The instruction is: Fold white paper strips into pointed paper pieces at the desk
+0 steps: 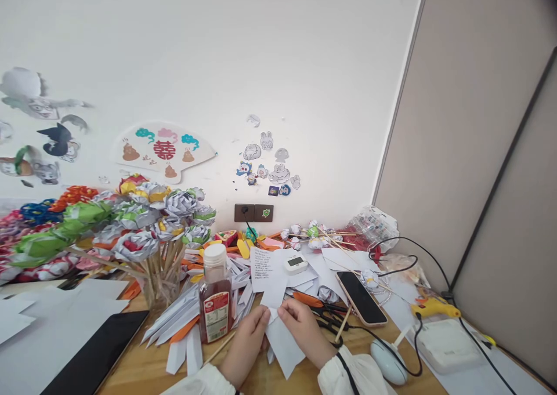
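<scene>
Both hands, left (247,341) and right (304,328), pinch a paper (282,340) at the desk's (143,366) near edge, behind them a bottle (214,296) and a jar (162,287) of paper flowers (143,221).

A white wall (261,53) fills the far side, evenly lit by soft, diffuse light. On its left hang paper cut-outs of cartoon animals (39,122), and toward the middle a fan-shaped paper decoration (165,149) with a red character and coloured clouds. Right of that sits a cluster of small cartoon stickers (270,166). Low on the wall, a dark double socket plate (254,212) has 1 plug in it. At the right, a beige partition panel (470,122) with a dark seam meets the wall at an angle. Below everything runs a wooden tabletop (143,366), its bare grain visible at the near edge.
</scene>
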A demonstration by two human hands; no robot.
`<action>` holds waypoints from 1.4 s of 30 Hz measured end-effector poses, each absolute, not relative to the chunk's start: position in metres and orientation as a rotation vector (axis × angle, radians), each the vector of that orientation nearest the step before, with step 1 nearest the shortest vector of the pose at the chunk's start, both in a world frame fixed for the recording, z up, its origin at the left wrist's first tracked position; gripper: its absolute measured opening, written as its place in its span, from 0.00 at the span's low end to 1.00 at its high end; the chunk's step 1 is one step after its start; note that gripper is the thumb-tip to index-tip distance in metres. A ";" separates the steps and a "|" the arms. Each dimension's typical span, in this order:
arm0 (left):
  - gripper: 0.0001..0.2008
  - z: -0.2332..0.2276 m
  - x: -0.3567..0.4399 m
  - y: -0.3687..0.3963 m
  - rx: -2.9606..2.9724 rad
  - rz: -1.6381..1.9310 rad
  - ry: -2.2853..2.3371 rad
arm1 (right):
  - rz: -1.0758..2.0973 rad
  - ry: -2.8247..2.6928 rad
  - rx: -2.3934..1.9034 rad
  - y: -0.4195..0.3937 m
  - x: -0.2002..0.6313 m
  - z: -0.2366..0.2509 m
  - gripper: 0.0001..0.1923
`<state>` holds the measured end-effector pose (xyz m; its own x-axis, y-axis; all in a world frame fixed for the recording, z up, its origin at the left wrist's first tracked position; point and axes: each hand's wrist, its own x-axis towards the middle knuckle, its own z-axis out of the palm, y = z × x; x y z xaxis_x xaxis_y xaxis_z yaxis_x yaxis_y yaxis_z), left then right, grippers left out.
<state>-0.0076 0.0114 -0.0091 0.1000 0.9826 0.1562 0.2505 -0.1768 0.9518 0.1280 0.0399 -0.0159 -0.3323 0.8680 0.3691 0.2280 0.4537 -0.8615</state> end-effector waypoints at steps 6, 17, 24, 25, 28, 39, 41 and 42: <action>0.15 -0.007 -0.009 0.010 1.814 1.165 1.380 | 0.746 -1.918 -0.958 0.035 0.127 -0.013 0.18; 0.14 -0.006 -0.008 0.009 1.847 1.121 1.396 | 0.736 -2.024 -0.925 0.035 0.128 -0.012 0.16; 0.14 -0.009 -0.008 0.010 1.820 1.125 1.371 | 0.745 -2.008 -0.931 0.034 0.128 -0.011 0.16; 0.14 -0.009 -0.008 0.009 1.807 1.128 1.362 | 0.741 -2.007 -0.932 0.034 0.128 -0.011 0.16; 0.14 -0.005 -0.009 0.009 1.770 1.132 1.333 | 0.742 -2.011 -0.925 0.032 0.127 -0.010 0.16; 0.12 -0.004 -0.008 0.010 1.874 1.169 1.474 | 0.784 -2.045 -0.943 0.034 0.128 -0.017 0.12; 0.12 -0.005 -0.009 0.010 1.883 1.180 1.500 | 0.788 -2.046 -0.950 0.034 0.128 -0.017 0.12; 0.12 -0.006 -0.009 0.010 1.892 1.178 1.495 | 0.786 -2.045 -0.953 0.035 0.128 -0.017 0.12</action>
<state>-0.0089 0.0095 -0.0059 0.0458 0.9389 0.3410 0.5508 -0.3085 0.7755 0.1283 0.0346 -0.0170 -0.4544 0.8158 0.3576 0.3658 0.5370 -0.7601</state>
